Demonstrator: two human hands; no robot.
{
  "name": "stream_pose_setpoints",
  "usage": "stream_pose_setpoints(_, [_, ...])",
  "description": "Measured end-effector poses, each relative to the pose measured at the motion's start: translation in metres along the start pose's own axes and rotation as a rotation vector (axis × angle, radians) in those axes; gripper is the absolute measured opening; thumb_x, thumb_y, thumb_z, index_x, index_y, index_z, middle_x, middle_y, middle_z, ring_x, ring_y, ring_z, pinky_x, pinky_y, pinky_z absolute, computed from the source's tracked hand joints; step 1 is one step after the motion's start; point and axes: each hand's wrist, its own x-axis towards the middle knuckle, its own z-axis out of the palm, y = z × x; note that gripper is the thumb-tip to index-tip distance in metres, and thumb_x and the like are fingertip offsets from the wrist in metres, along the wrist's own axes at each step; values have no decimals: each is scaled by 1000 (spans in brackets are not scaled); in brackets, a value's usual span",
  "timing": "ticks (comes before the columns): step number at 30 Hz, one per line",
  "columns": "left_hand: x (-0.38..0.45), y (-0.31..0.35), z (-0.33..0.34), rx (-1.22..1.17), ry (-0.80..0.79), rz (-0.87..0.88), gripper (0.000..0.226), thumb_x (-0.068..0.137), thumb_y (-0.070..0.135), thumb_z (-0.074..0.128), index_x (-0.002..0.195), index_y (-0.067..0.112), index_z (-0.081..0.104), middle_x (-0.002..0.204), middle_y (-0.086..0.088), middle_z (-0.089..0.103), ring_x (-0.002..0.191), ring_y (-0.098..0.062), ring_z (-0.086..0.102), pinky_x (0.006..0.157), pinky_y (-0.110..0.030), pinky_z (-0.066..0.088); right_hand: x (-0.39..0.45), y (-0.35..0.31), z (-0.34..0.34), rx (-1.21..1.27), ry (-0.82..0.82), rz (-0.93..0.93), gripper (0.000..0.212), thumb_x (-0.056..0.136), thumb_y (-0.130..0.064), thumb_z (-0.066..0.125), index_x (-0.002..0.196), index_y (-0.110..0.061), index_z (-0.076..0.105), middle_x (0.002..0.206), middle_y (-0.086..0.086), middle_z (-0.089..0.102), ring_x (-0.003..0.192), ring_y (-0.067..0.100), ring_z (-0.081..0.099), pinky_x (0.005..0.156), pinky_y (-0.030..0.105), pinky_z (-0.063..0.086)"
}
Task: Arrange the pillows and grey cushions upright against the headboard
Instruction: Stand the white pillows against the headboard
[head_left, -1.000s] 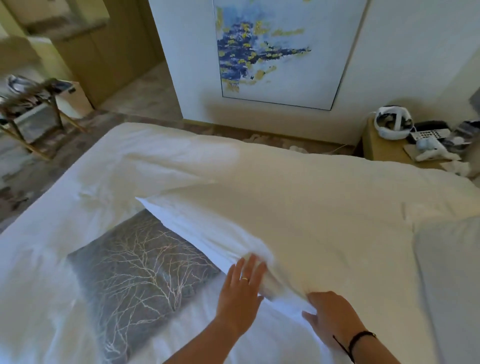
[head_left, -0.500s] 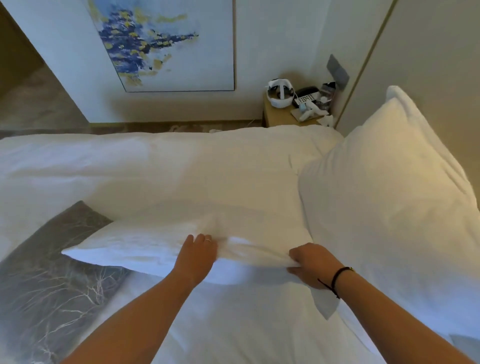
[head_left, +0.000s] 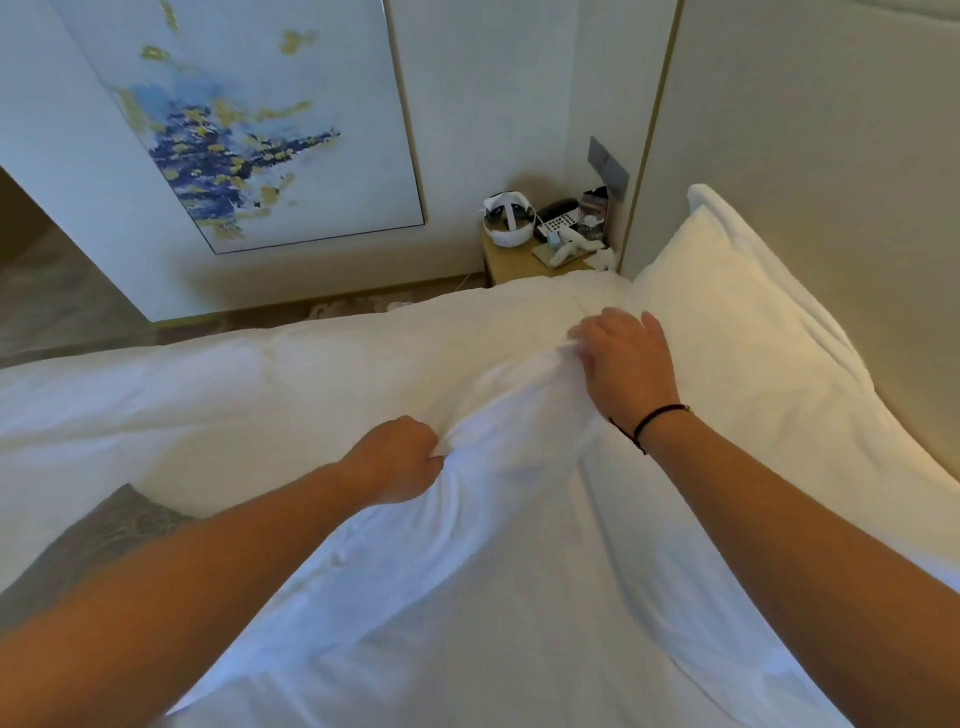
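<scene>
At the lower left edge a grey cushion lies flat on the bed, partly hidden by the left forearm. The left hand is fisted tight on a bunched fold of the white pillow spread across the middle. The right hand pinches the same pillow's far corner, fingers partly spread. Beyond it, a cluttered bedside table stands in the corner; no writing is legible. At right a second pillow leans upright against the headboard.
</scene>
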Motion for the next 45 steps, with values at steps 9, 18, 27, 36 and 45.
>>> stream_pose_setpoints(9, [87,83,-65,-743,156,-280,20,85,29,66,91,10,61,90,-5,60,81,-21,60,67,-33,53,-67,1,-16,809,-408,418,56,92,-52,55,143,-36,37,152,-4,35,134,15,40,104,31,38])
stream_pose_setpoints(18, [82,196,91,-659,-315,-223,63,97,55,42,154,36,19,164,-3,8,148,-32,14,116,-42,18,-214,25,9,738,-661,766,71,88,-69,43,146,-30,32,151,-7,38,130,14,42,108,33,34])
stream_pose_setpoints(27, [69,187,134,-713,110,-416,77,76,57,70,137,22,39,136,-4,47,125,-30,47,101,-45,42,-234,13,18,344,-664,730,45,90,-63,43,118,-27,39,113,-6,52,94,16,52,77,31,44])
stream_pose_setpoints(36, [72,176,127,-430,-117,-358,48,101,41,37,107,3,66,115,-17,66,104,-32,61,93,-36,47,-227,14,12,553,-485,797,24,97,-50,41,92,-27,41,88,-8,56,75,13,52,79,39,50])
stream_pose_setpoints(45, [76,179,125,-498,-25,-425,52,85,69,46,89,20,60,90,-3,62,87,-27,63,74,-35,49,-244,-21,11,108,-529,383,67,89,-61,48,134,-12,42,146,8,36,132,27,34,109,43,29])
